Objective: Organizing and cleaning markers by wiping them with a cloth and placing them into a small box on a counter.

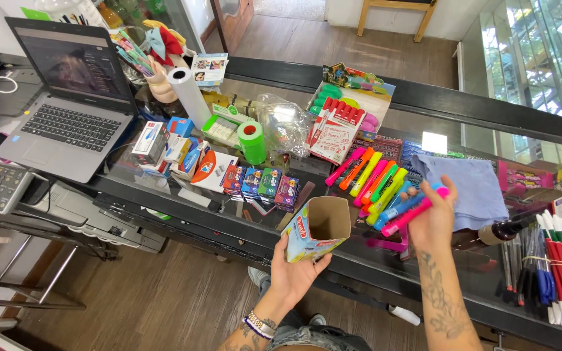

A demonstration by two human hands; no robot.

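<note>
My left hand (296, 272) holds an open, empty cardboard box (317, 228) with a colourful printed side, its mouth turned up, in front of the glass counter (424, 110). My right hand (434, 221) rests over the counter and grips two highlighters, a pink one (416, 211) and a blue one (397, 210), pointing left. Just left of that hand, several more highlighters (372, 177) in pink, orange, yellow and green lie side by side on the glass. A blue cloth (466, 185) lies behind my right hand.
A laptop (66, 97) stands open at the left above a printer (8, 188). Small boxes (261, 184), a green tape roll (252, 140), a white paper roll (188, 96) and a crumpled plastic bag (285, 123) crowd the middle. Bundled pens (557, 266) lie at the right.
</note>
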